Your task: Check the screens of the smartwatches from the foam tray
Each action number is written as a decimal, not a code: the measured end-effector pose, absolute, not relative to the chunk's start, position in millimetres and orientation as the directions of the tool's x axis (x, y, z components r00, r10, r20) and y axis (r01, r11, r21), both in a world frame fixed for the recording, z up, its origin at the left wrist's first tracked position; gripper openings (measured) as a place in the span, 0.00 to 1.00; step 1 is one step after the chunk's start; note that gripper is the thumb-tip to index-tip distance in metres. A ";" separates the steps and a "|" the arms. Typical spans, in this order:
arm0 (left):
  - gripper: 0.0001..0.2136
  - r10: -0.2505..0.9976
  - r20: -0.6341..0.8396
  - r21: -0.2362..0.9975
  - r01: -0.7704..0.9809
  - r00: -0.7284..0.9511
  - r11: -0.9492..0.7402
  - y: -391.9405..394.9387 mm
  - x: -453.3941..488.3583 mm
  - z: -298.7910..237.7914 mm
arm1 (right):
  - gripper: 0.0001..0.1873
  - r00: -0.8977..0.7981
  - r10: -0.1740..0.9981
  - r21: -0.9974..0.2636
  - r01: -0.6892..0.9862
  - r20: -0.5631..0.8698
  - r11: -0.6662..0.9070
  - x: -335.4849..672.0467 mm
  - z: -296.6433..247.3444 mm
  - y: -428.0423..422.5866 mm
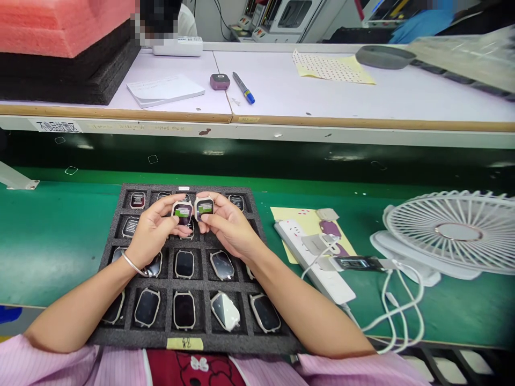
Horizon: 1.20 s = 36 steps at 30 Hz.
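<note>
A black foam tray lies on the green belt in front of me, with a smartwatch body in nearly every cell. My left hand holds one lit watch body above the tray's far rows. My right hand holds a second lit watch body right beside it, the two almost touching. Both screens face up. Several watches in the far row are lit as well; those in the near rows are dark. One near watch lies tilted with its pale back showing.
To the right lie a white power strip with plugs and cables, a yellow sheet, and a white desk fan. The far shelf holds a notepad, a marker, a small device and stacked foam. A person sits behind.
</note>
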<state>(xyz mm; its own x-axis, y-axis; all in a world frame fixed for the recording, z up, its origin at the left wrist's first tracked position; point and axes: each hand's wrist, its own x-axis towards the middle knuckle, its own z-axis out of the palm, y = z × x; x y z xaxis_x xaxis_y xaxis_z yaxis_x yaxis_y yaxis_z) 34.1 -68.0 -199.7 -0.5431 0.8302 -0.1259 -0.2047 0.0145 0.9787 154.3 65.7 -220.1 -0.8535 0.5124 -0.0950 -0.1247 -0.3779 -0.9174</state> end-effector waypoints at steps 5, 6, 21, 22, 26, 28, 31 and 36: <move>0.22 0.831 -0.123 0.979 -0.202 -0.543 0.012 -67.4 35.0 -198.9 | 0.20 -0.849 0.521 -0.916 -0.135 -0.089 -0.377 153.4 -222.9 65.7; 0.22 0.830 -0.122 0.979 -0.202 -0.544 0.012 -67.4 35.3 -198.9 | 0.20 -0.847 0.524 -0.917 -0.136 -0.087 -0.374 153.1 -223.3 65.7; 0.23 0.821 -0.109 0.972 -0.235 -0.560 -0.031 -66.6 33.5 -199.0 | 0.22 -0.852 0.522 -0.929 -0.162 -0.039 -0.333 152.7 -219.0 65.3; 0.24 0.821 -0.107 0.970 -0.242 -0.561 -0.038 -66.7 33.6 -197.0 | 0.22 -0.854 0.520 -0.927 -0.172 -0.029 -0.334 152.6 -217.5 65.3; 0.25 0.823 -0.093 0.964 -0.258 -0.561 -0.067 -66.8 33.6 -184.6 | 0.18 -0.855 0.518 -0.901 -0.217 -0.010 -0.376 152.0 -207.0 67.0; 0.27 0.824 -0.073 0.964 -0.252 -0.561 -0.086 -65.7 32.5 -175.4 | 0.17 -0.861 0.509 -0.890 -0.237 0.006 -0.389 150.6 -198.3 70.5; 0.28 0.835 -0.005 0.969 -0.208 -0.551 -0.132 -60.6 27.7 -156.1 | 0.18 -0.868 0.490 -0.895 -0.278 0.079 -0.348 145.0 -178.7 80.1; 0.29 0.820 0.223 0.952 -0.062 -0.526 -0.299 -42.7 13.8 -110.7 | 0.15 -0.846 0.451 -0.899 -0.399 0.285 -0.180 127.8 -125.7 101.5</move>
